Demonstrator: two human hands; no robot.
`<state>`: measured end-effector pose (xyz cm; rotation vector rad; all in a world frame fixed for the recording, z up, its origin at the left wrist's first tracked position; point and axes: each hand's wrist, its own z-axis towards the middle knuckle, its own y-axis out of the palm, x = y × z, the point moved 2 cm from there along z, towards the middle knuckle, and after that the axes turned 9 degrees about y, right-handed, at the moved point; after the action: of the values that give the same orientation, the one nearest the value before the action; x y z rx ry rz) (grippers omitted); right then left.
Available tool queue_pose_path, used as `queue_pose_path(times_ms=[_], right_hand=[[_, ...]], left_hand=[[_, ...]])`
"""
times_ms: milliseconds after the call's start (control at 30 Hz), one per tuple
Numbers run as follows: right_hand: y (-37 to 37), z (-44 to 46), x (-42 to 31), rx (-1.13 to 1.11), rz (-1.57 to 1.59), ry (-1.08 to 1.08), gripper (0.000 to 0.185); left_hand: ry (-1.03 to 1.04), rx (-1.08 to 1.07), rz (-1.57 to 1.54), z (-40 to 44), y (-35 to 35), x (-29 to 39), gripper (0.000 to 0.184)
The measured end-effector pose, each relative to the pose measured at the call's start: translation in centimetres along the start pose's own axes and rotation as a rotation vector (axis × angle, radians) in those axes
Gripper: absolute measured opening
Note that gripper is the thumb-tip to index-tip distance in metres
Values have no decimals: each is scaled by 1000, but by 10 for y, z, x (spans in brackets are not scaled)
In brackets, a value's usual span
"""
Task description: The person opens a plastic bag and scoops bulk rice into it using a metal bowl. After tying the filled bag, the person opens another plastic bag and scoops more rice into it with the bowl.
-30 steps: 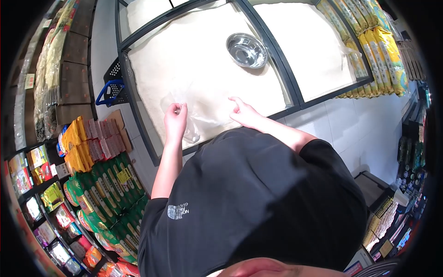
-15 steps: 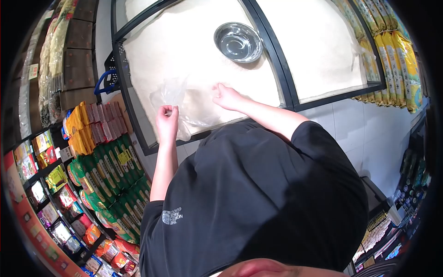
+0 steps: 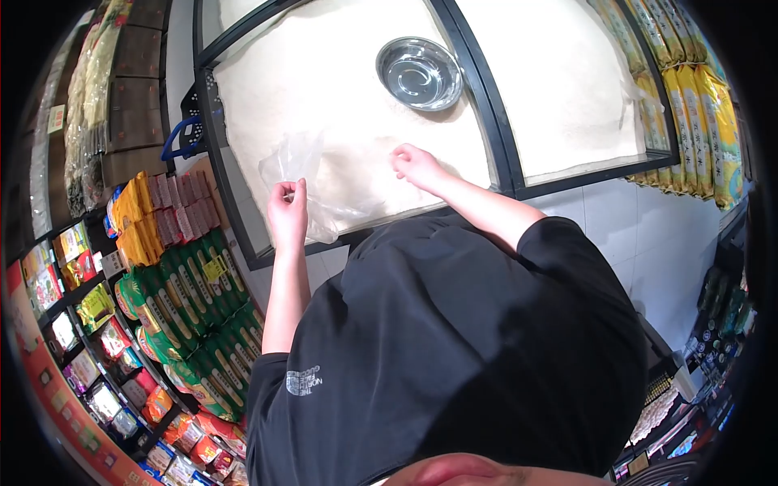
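Fingers of the left hand [image 3: 288,217] are closed in a pinch, thumb against forefinger, with a clear plastic bag [image 3: 293,162] gripped between them. It lies crumpled over the pale, powdery or fine-grained fill [image 3: 340,89] of a black-framed bin [image 3: 502,154], towards the near left corner. One part of the bag stands up beyond the hand; another spreads to the right, down towards the near edge. The right hand [image 3: 420,168] is above the fill near the same edge, further right, its fingers loosely curled and partly bent inwards. It is apart from the bag's visible part; whether anything small is between those fingers, I cannot tell.

A round, shiny metal bowl [image 3: 419,74] sits on the fill further from the person, close to the frame bar dividing this compartment from the one on the right. Outside the bin's left edge is a black basket [image 3: 190,105] with a blue handle. Yellow bags [image 3: 695,121] stand beyond the right edge, and green packs [image 3: 182,300] are stacked at the left, beside orange packets [image 3: 138,219].
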<state>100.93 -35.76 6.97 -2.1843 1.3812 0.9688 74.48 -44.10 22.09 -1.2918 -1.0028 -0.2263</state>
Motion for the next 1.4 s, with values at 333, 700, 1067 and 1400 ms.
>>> queue_pose_path(times_ms=[333,700,1067,1400], right_hand=[[-99,53,-28,157,824,350,48],[-101,35,-39,300,551,86,22],[-141,-75,-40,604,-283,-368,35],[-128,-114,-14,745,-826,-318,29]], left_hand=[[-23,25,77,1,1,-12,21],[297,264,355,-11,-3,-11,15],[103,73,-1,-3,12,-2,18],[76,-3,-168,-2,35,8,20]])
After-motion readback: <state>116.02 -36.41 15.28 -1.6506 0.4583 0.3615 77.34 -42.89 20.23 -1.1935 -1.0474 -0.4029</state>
